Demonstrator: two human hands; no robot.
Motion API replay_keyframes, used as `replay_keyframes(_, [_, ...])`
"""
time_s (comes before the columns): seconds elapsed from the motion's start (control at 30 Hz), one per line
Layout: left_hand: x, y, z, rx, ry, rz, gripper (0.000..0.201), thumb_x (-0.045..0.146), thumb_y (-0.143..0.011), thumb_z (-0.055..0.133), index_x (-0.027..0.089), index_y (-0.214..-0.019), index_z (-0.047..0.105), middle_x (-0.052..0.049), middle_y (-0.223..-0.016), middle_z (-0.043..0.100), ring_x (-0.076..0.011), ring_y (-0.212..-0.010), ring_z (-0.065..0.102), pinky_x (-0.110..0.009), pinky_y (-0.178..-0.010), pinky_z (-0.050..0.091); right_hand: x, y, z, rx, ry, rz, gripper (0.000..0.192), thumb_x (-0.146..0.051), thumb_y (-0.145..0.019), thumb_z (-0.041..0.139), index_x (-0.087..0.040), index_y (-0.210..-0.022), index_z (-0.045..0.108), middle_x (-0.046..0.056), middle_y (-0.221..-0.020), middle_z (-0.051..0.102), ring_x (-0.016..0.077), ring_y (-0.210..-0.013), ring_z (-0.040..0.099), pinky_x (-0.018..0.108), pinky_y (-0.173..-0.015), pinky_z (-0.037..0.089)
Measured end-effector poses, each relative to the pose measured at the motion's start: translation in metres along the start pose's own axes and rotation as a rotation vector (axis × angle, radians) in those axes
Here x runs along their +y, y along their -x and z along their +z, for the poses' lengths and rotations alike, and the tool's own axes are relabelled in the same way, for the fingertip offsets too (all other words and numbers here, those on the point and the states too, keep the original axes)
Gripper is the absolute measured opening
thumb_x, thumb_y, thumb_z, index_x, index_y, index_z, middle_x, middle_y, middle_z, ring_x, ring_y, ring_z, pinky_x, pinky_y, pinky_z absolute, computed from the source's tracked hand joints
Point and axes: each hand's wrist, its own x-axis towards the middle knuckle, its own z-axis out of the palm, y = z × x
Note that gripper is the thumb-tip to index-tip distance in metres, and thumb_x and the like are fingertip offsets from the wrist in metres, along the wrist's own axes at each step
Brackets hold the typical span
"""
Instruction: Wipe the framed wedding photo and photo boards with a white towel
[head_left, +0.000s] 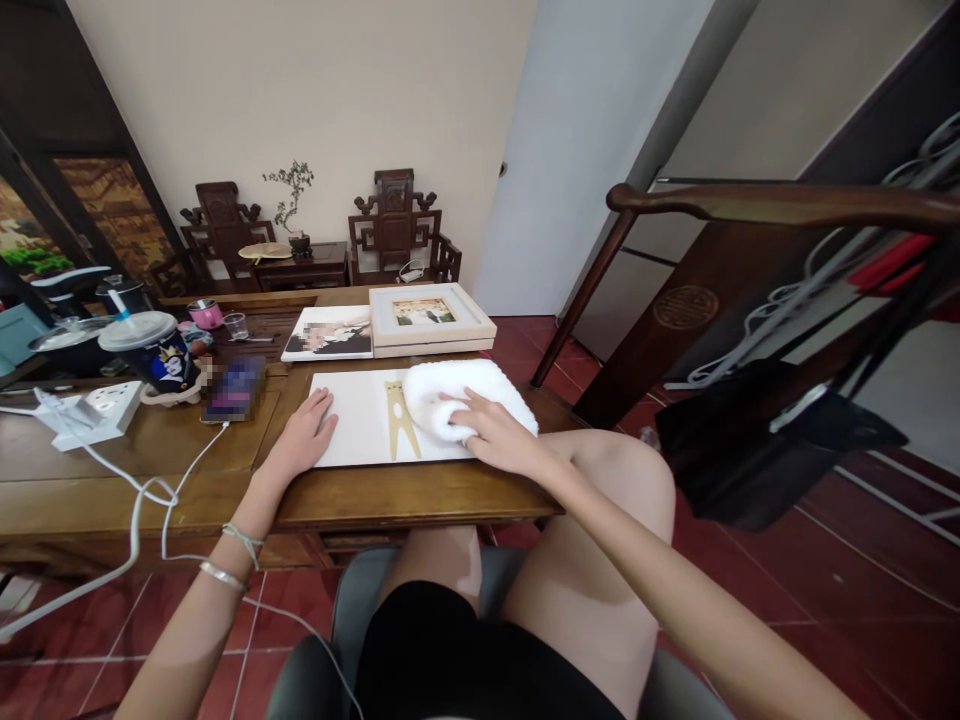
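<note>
A flat white board with a dark lower edge lies on the wooden table in front of me. A yellow-green, long-legged cat shape lies or is printed on its middle; I cannot tell which. My left hand rests flat on the board's left end, fingers stretched out. On the right part of the board is a fluffy white cloth, bunched and overhanging the right edge. My right hand grips the near side of the cloth, with its thumb and some fingertips sunk in the folds.
Behind the board are a photo print and a pale framed picture box. At left stand a lidded cup, a phone on a cable and a white power strip. A wooden chair back rises at right, with black bags.
</note>
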Motion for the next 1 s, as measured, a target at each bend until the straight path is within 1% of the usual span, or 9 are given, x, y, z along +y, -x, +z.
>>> replay_keyframes(0.17, [0.001, 0.000, 0.001, -0.014, -0.034, -0.014, 0.055, 0.040, -0.093, 0.035, 0.008, -0.135, 0.052, -0.018, -0.150, 0.044, -0.0286, -0.142, 0.037, -0.047, -0.119, 0.026, -0.033, 0.036, -0.020, -0.068, 0.004, -0.044, 0.035, 0.001, -0.059, 0.040, -0.020, -0.077, 0.061, 0.010, -0.137, 0.059, 0.0261, -0.135, 0.048, 0.049, -0.117, 0.029])
replay_keyframes(0.3, [0.000, 0.000, 0.000, -0.019, -0.037, -0.007, 0.054, 0.041, -0.094, 0.035, 0.011, -0.136, 0.051, -0.015, -0.151, 0.044, -0.0280, -0.143, 0.037, -0.047, -0.120, 0.026, -0.033, 0.039, -0.024, -0.087, -0.004, -0.039, 0.034, 0.001, -0.060, 0.039, -0.022, -0.075, 0.061, 0.006, -0.137, 0.060, 0.0273, -0.132, 0.050, 0.048, -0.112, 0.036])
replay_keyframes(0.4, [0.001, 0.000, -0.001, -0.032, -0.041, -0.015, 0.056, 0.041, -0.094, 0.034, 0.007, -0.136, 0.051, -0.018, -0.151, 0.043, -0.0283, -0.143, 0.036, -0.045, -0.120, 0.026, -0.015, 0.023, -0.017, -0.055, 0.003, -0.015, 0.037, -0.001, -0.063, 0.039, -0.022, -0.080, 0.064, 0.005, -0.128, 0.066, 0.0286, -0.123, 0.057, 0.047, -0.107, 0.040])
replay_keyframes(0.5, [0.003, 0.000, -0.002, -0.035, -0.048, -0.016, 0.058, 0.039, -0.094, 0.035, 0.002, -0.135, 0.050, -0.022, -0.150, 0.042, -0.0294, -0.143, 0.036, -0.045, -0.120, 0.025, 0.009, -0.005, -0.009, -0.047, 0.019, 0.008, 0.037, -0.003, -0.065, 0.041, -0.022, -0.085, 0.066, 0.005, -0.103, 0.073, 0.0288, -0.106, 0.063, 0.045, -0.101, 0.042])
replay_keyframes(0.6, [0.003, 0.000, -0.003, -0.029, -0.045, -0.016, 0.055, 0.038, -0.094, 0.036, 0.005, -0.135, 0.051, -0.020, -0.150, 0.044, -0.0288, -0.142, 0.037, -0.045, -0.120, 0.026, 0.028, -0.034, -0.004, -0.051, 0.017, 0.046, 0.033, -0.006, -0.068, 0.042, -0.020, -0.083, 0.068, 0.005, -0.081, 0.072, 0.0274, -0.087, 0.065, 0.040, -0.095, 0.044])
replay_keyframes(0.67, [0.002, 0.000, -0.003, -0.029, -0.044, -0.014, 0.054, 0.039, -0.094, 0.037, 0.007, -0.135, 0.051, -0.018, -0.150, 0.044, -0.0280, -0.142, 0.038, -0.045, -0.120, 0.026, 0.035, -0.048, -0.002, -0.041, 0.008, 0.065, 0.032, -0.006, -0.068, 0.043, -0.019, -0.083, 0.068, 0.005, -0.076, 0.071, 0.0261, -0.080, 0.064, 0.039, -0.096, 0.042])
replay_keyframes(0.73, [0.002, 0.000, -0.003, -0.029, -0.049, -0.012, 0.054, 0.039, -0.094, 0.036, 0.007, -0.135, 0.051, -0.018, -0.150, 0.044, -0.0278, -0.142, 0.038, -0.045, -0.120, 0.026, 0.037, -0.054, 0.001, -0.025, 0.012, 0.064, 0.033, -0.005, -0.068, 0.043, -0.018, -0.084, 0.069, 0.004, -0.075, 0.070, 0.0250, -0.076, 0.063, 0.039, -0.100, 0.039])
replay_keyframes(0.83, [0.002, 0.000, -0.003, -0.031, -0.052, -0.010, 0.055, 0.039, -0.094, 0.036, 0.005, -0.135, 0.051, -0.020, -0.150, 0.044, -0.0287, -0.142, 0.037, -0.046, -0.120, 0.026, 0.033, -0.047, 0.004, -0.006, 0.047, 0.050, 0.035, -0.005, -0.068, 0.043, -0.019, -0.087, 0.069, 0.005, -0.077, 0.070, 0.0249, -0.077, 0.063, 0.041, -0.103, 0.037])
replay_keyframes(1.0, [0.003, 0.000, -0.003, -0.035, -0.037, -0.019, 0.055, 0.039, -0.094, 0.036, 0.005, -0.135, 0.051, -0.020, -0.150, 0.043, -0.0288, -0.143, 0.036, -0.045, -0.120, 0.024, 0.004, -0.006, -0.006, -0.045, 0.061, 0.039, 0.039, -0.004, -0.067, 0.042, -0.018, -0.090, 0.069, 0.010, -0.106, 0.071, 0.0306, -0.104, 0.062, 0.045, -0.099, 0.042])
